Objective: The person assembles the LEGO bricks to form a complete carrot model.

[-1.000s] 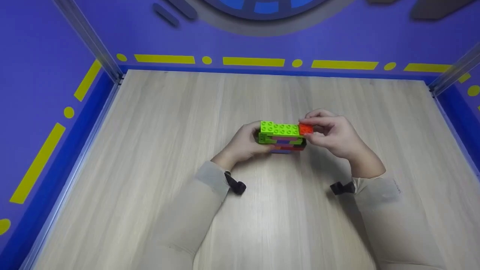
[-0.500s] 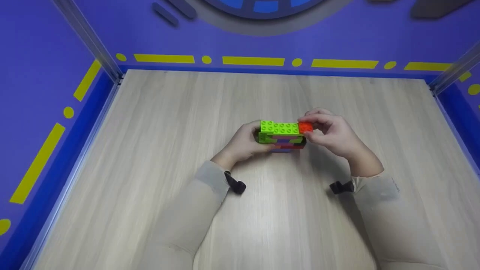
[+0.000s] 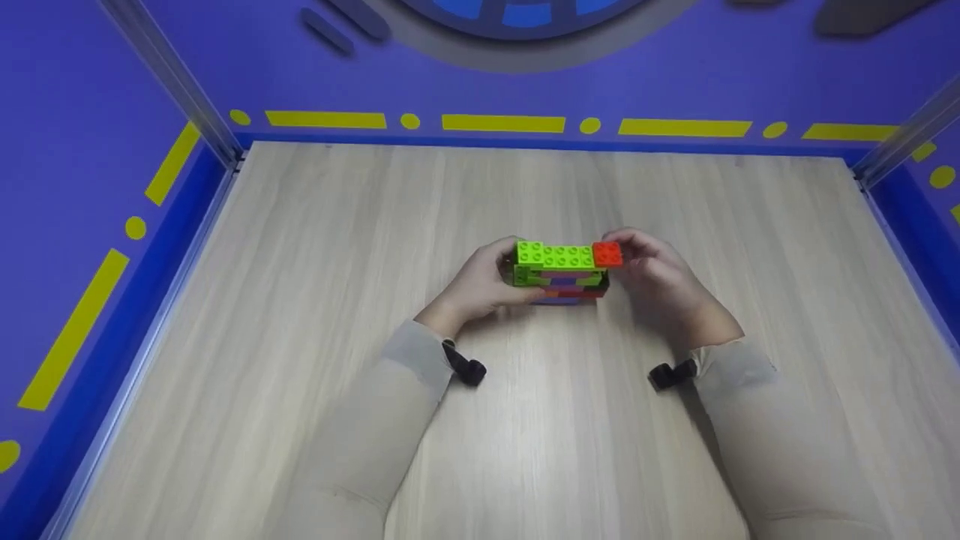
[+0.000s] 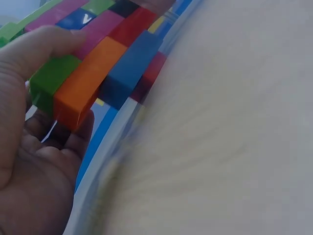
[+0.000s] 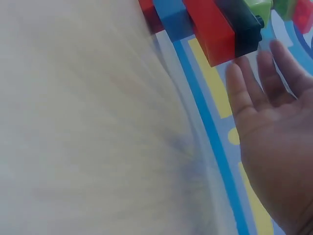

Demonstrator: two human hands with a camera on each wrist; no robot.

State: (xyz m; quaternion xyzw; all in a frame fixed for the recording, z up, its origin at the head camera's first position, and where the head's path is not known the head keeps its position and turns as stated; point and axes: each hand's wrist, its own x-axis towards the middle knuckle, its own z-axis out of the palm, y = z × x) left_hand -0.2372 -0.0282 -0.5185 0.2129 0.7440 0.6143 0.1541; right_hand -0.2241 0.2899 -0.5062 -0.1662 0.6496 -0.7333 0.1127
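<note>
My left hand (image 3: 476, 285) grips the left end of a stack of toy building bricks (image 3: 568, 257), held upright. Light green bricks with studs form its top, and a red brick (image 3: 607, 253) sits at the top's right end. Lower rows show in the left wrist view, where my thumb lies across the side near an orange brick (image 4: 93, 68) and a blue brick (image 4: 129, 71). My right hand (image 3: 666, 281) is beside the right end with its fingers fairly straight. In the right wrist view the fingers extend close under a dark brick (image 5: 239, 27); whether they touch cannot be told.
The stack is above a wood-grain table (image 3: 375, 210). Blue-purple panels (image 3: 487, 90) with yellow markings stand behind the table and on both sides. A black wrist camera (image 3: 469, 373) is on the left sleeve and another black camera (image 3: 667, 376) on the right.
My right thumb and fingers have let go of the red brick, which stays on the stack's right end. The right hand has turned and moved slightly left. The left hand still holds the stack.
</note>
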